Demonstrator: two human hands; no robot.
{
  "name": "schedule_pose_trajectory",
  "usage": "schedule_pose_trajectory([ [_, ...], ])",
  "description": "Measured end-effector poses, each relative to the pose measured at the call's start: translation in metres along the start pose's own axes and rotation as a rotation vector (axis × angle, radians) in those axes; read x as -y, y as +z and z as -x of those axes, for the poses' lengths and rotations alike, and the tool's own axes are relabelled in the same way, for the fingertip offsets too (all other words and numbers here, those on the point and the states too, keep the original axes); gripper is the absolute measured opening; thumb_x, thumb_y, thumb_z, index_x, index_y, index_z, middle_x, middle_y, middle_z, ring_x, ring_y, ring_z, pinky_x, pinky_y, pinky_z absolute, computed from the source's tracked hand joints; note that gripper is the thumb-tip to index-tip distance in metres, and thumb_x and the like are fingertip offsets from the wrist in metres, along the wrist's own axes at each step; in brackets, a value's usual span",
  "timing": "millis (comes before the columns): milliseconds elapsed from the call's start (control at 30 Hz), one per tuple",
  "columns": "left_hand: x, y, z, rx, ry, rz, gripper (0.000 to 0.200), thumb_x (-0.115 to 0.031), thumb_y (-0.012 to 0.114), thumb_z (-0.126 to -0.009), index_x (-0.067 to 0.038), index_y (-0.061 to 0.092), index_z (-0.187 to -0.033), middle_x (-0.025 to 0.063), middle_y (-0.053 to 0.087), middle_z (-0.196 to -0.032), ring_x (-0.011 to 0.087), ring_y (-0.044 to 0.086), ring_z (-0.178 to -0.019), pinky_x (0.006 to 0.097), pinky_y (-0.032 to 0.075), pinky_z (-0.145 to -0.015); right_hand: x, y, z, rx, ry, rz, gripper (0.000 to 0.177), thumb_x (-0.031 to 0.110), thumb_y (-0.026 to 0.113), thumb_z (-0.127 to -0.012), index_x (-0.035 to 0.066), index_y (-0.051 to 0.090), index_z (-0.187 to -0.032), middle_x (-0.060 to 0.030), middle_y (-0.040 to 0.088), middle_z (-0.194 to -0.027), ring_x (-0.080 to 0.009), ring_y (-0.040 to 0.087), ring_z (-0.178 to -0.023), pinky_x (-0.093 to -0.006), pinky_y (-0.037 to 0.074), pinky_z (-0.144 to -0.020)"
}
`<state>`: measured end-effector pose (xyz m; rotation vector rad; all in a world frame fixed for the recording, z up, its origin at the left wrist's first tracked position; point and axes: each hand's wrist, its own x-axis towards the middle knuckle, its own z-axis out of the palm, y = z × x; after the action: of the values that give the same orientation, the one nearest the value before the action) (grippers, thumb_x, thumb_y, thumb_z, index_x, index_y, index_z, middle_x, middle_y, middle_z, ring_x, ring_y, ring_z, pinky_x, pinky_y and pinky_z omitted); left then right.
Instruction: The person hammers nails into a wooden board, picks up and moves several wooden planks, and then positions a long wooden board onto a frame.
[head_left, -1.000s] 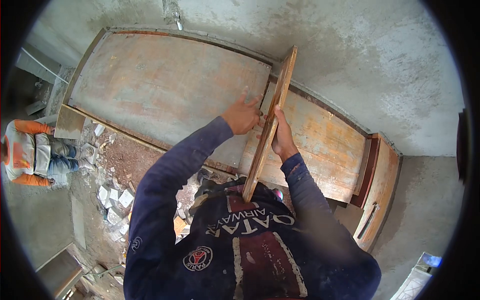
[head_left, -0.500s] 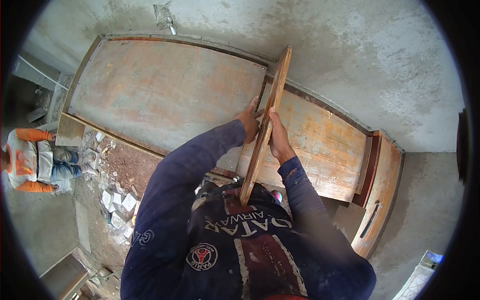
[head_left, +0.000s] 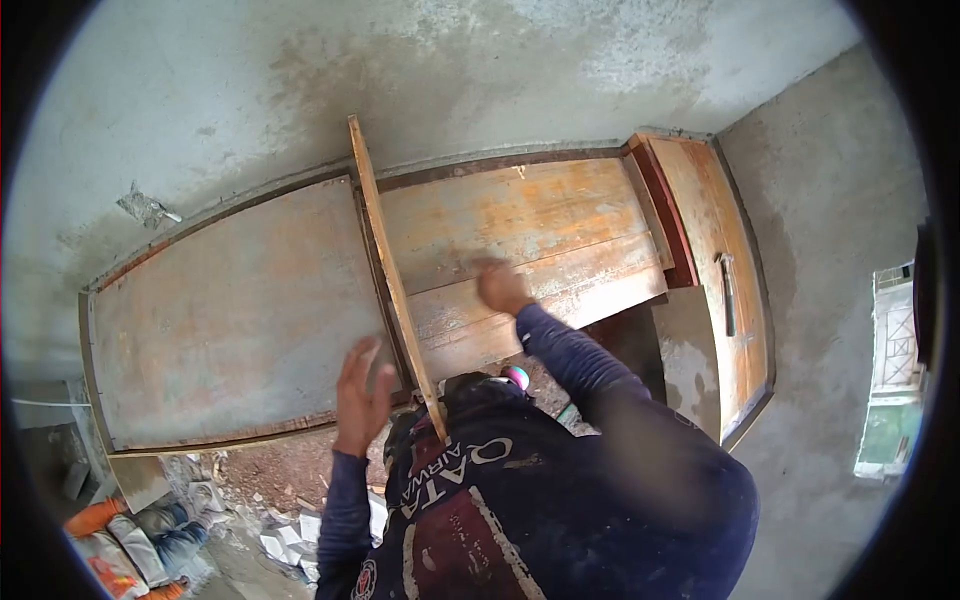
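Observation:
A narrow wooden board [head_left: 389, 262] stands on edge along the gap between two panels, its near end against my shirt. My left hand [head_left: 362, 396] is raised just left of the board's near part, fingers spread and holding nothing. Right of the board, my right hand [head_left: 503, 287] hovers over the orange-stained wooden panel [head_left: 560, 205], its fingers smeared by motion. The wide grey-stained panel [head_left: 230, 310] lies to the left. A hammer [head_left: 727, 295] rests on the wooden panel [head_left: 698, 190] at the far right.
A rough plastered wall [head_left: 440, 80] runs behind the panels. At lower left, a person in orange sleeves [head_left: 125, 560] is near broken white tile pieces [head_left: 290, 540] on the dirt floor. A small round pink-and-teal object [head_left: 516, 377] shows beyond my shirt.
Both hands have let go of the wooden board and moved apart, the left toward me, the right out over the orange-stained panel. My view has turned right.

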<state>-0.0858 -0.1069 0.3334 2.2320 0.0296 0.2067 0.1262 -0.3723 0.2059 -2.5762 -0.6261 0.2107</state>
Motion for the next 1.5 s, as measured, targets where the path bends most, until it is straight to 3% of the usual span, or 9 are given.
schedule_pose_trajectory([
  [33, -0.006, 0.006, 0.011, 0.014, -0.09, 0.129, 0.041, -0.022, 0.058, -0.092, 0.004, 0.055, -0.123, 0.0234, 0.055, -0.127, 0.0393, 0.051, -0.122, 0.0436, 0.039, -0.103, -0.032, -0.008, 0.0, 0.056, 0.009, 0.329, 0.029, 0.012, 0.047, -0.082, 0.0, 0.062, -0.104, -0.0222, 0.066, -0.1, -0.04, 0.064, -0.091, -0.0498, 0.048, -0.086],
  [133, -0.025, 0.026, 0.029, 0.078, -0.281, 0.343, 0.05, -0.028, 0.06, -0.091, 0.005, 0.052, -0.127, 0.0236, 0.056, -0.125, 0.0364, 0.055, -0.117, 0.0401, 0.042, -0.1, -0.096, -0.054, 0.017, 0.105, 0.412, 0.367, 0.037, 0.025, 0.048, -0.086, -0.001, 0.058, -0.11, -0.0257, 0.063, -0.11, -0.0378, 0.064, -0.099, -0.0513, 0.05, -0.082],
  [167, -0.03, 0.031, 0.035, 0.135, -0.366, 0.44, 0.054, -0.031, 0.062, -0.09, 0.005, 0.05, -0.128, 0.0231, 0.057, -0.124, 0.0347, 0.056, -0.116, 0.0394, 0.043, -0.099, -0.223, 0.015, 0.021, 0.072, 0.537, 0.471, 0.043, 0.028, 0.045, -0.088, -0.002, 0.055, -0.117, -0.028, 0.06, -0.117, -0.0401, 0.062, -0.104, -0.0539, 0.049, -0.086],
  [267, -0.038, 0.032, 0.032, 0.113, -0.324, 0.409, 0.055, -0.032, 0.061, -0.091, 0.006, 0.048, -0.129, 0.0243, 0.058, -0.122, 0.0359, 0.057, -0.114, 0.0394, 0.043, -0.098, -0.109, -0.069, 0.035, -0.04, 0.418, 0.105, 0.04, 0.022, 0.051, -0.086, -0.008, 0.057, -0.111, -0.0324, 0.063, -0.101, -0.0467, 0.061, -0.098, -0.0501, 0.05, -0.086],
  [400, -0.027, 0.029, 0.025, 0.038, -0.238, 0.316, 0.05, -0.029, 0.058, -0.093, 0.006, 0.049, -0.128, 0.0256, 0.058, -0.118, 0.0389, 0.056, -0.112, 0.0402, 0.043, -0.097, -0.026, -0.029, 0.049, -0.046, 0.052, -0.044, 0.049, 0.024, 0.062, -0.088, -0.003, 0.054, -0.128, -0.0316, 0.062, -0.11, -0.0397, 0.064, -0.099, -0.0432, 0.05, -0.087],
  [467, -0.021, 0.025, 0.019, 0.012, -0.138, 0.262, 0.045, -0.026, 0.054, -0.096, 0.007, 0.049, -0.127, 0.0268, 0.058, -0.117, 0.0425, 0.056, -0.11, 0.0417, 0.043, -0.097, 0.055, -0.033, 0.053, 0.266, 0.131, -0.453, 0.06, 0.047, 0.051, -0.096, 0.006, 0.046, -0.14, -0.0235, 0.058, -0.126, -0.0287, 0.055, -0.119, -0.0377, 0.042, -0.101],
  [567, -0.008, 0.02, 0.006, -0.004, -0.095, 0.07, 0.038, -0.018, 0.06, -0.089, 0.001, 0.056, -0.122, 0.0222, 0.054, -0.125, 0.0395, 0.048, -0.123, 0.0424, 0.039, -0.104, 0.125, -0.031, 0.064, 0.603, 0.293, -1.367, 0.094, 0.066, 0.05, -0.088, 0.013, 0.009, -0.154, -0.0213, 0.031, -0.15, -0.033, 0.048, -0.126, -0.0489, 0.038, -0.103],
  [900, 0.002, 0.033, 0.004, 0.139, -0.071, -0.365, 0.046, -0.017, 0.069, -0.078, -0.005, 0.059, -0.121, 0.0153, 0.045, -0.136, 0.0378, 0.026, -0.139, 0.0608, 0.02, -0.112, 0.153, -0.035, 0.051, 0.619, 0.221, -1.126, 0.092, 0.037, 0.059, -0.089, 0.007, 0.001, -0.153, -0.0222, 0.042, -0.138, -0.0289, 0.054, -0.115, -0.0384, 0.046, -0.095],
  [1500, -0.012, 0.022, 0.061, 0.293, -0.16, 0.241, 0.073, -0.018, 0.066, -0.08, -0.008, 0.035, -0.145, 0.0231, 0.049, -0.134, 0.0414, 0.044, -0.127, 0.0492, 0.027, -0.113, 0.158, -0.009, 0.061, 0.443, 0.303, -1.305, 0.059, 0.041, 0.055, -0.091, 0.009, 0.037, -0.137, -0.0092, 0.051, -0.12, -0.0239, 0.058, -0.096, -0.0402, 0.052, -0.077],
])
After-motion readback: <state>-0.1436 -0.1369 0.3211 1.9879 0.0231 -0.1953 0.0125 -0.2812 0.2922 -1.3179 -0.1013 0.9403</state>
